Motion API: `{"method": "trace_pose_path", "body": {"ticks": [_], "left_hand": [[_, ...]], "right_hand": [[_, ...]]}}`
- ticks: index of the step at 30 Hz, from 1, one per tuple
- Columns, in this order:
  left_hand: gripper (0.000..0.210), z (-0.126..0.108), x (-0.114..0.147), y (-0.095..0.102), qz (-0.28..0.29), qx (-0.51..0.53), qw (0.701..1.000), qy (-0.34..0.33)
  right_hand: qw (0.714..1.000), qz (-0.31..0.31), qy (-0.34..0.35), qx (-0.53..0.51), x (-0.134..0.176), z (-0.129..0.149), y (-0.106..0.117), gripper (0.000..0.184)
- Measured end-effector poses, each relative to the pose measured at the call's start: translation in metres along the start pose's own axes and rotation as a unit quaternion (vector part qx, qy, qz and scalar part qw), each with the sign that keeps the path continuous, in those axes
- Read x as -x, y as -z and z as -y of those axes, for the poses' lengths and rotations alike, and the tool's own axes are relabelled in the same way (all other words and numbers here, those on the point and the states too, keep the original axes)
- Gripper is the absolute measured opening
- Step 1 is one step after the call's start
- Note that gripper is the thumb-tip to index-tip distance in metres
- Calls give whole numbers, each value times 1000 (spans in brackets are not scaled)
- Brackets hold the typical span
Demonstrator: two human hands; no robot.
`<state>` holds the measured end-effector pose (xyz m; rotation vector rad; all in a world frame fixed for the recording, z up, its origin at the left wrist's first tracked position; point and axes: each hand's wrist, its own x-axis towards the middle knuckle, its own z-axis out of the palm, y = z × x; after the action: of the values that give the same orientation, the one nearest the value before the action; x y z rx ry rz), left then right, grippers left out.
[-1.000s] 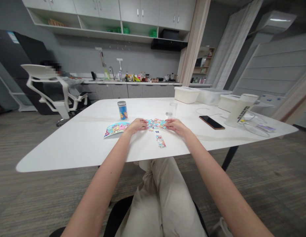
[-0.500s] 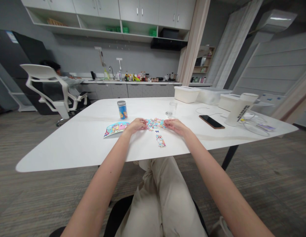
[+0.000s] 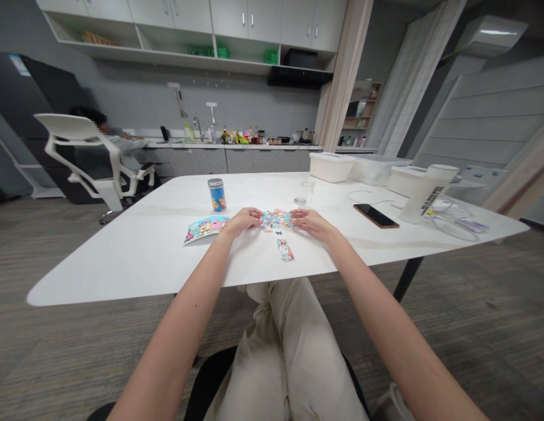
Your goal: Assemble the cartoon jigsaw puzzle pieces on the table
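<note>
A loose pile of small colourful jigsaw puzzle pieces (image 3: 277, 219) lies on the white table in front of me. My left hand (image 3: 245, 221) rests at the pile's left edge, fingers stretched out over the nearest pieces. At the right edge is my right hand (image 3: 312, 223), its fingers extended and slightly apart, touching pieces there. I make out nothing held in either hand. Nearer to me lies a joined strip of puzzle pieces (image 3: 285, 249), and a single dark blue piece (image 3: 278, 233) sits between strip and pile. Beside my left wrist lies a curled cartoon picture sheet (image 3: 205, 228).
A blue cartoon canister (image 3: 217, 195) with a metal lid stands behind the sheet. Past the pile are a round lid (image 3: 299, 202) and a clear container (image 3: 307, 187). A phone (image 3: 375, 216), white bottle (image 3: 429, 196), cables and storage boxes (image 3: 331, 168) occupy the right. Someone sits at far left.
My right hand has shifted slightly at the pile's right edge, its fingers a little more spread. My left hand is almost still; the strip and the sheet stay in place.
</note>
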<state>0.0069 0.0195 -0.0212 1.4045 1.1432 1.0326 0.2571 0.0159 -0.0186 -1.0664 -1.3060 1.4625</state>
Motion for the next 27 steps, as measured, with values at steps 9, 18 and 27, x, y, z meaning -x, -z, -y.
{"method": "trace_pose_path", "body": {"ticks": [9, 18, 27], "left_hand": [[27, 0, -1, -1, -23, 3, 1000, -7], [28, 2, -4, 1, -45, 14, 999, 16], [34, 3, -4, 0, -49, 10, 999, 14]], "right_hand": [[1000, -5, -5, -3, -5, -3, 3, 32], [1000, -2, -12, -12, -6, -5, 3, 17], [1000, -14, -7, -27, -9, -4, 2, 22]]}}
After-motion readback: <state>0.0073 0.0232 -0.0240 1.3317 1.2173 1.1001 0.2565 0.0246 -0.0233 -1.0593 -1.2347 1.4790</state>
